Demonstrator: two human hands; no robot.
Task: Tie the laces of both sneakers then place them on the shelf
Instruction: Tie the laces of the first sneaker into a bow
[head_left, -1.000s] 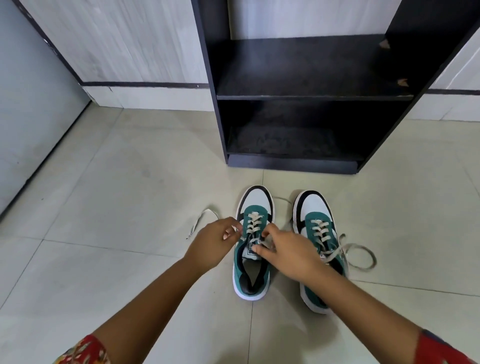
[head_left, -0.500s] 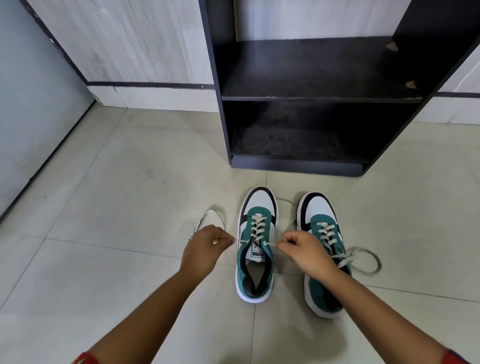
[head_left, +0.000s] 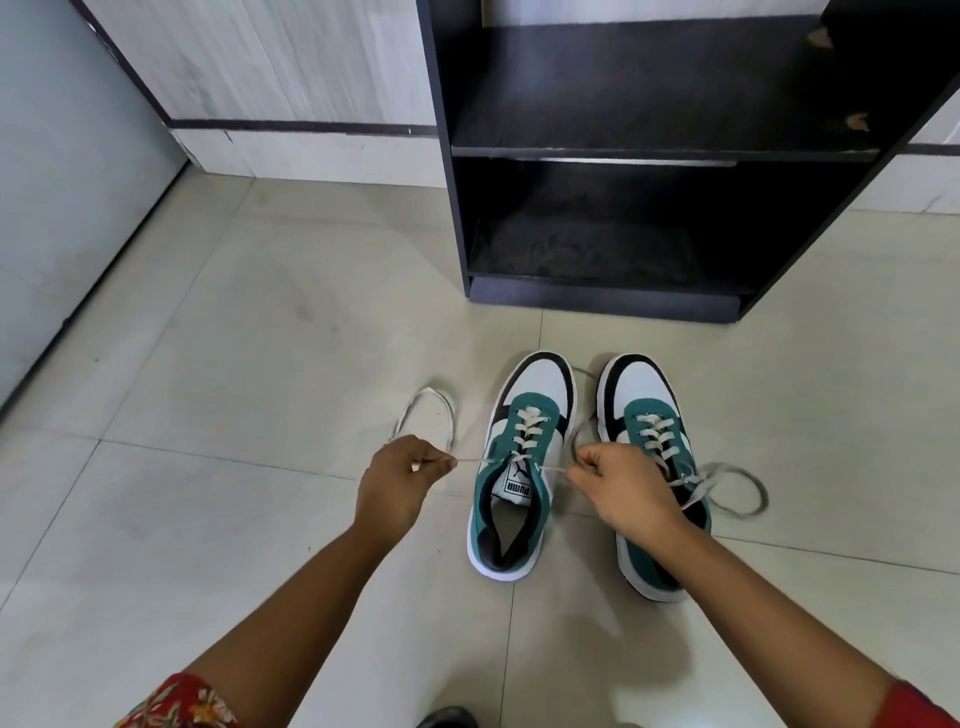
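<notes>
Two green, white and black sneakers stand side by side on the tiled floor, toes toward a black shelf. My left hand pinches the left end of the left sneaker's white lace, pulled taut to the left; the spare lace loops on the floor beyond it. My right hand grips the other end of that lace, pulled right, and covers part of the right sneaker. The right sneaker's lace lies loose in a loop on the floor to its right.
The shelf unit has two open dark compartments, the lower one just beyond the sneakers' toes. A grey wall or door runs along the left. Pale floor tiles spread to the left and right of the sneakers.
Both hands have moved apart from over the left sneaker's tongue, drawing its lace ends out sideways until taut. The view has shifted slightly.
</notes>
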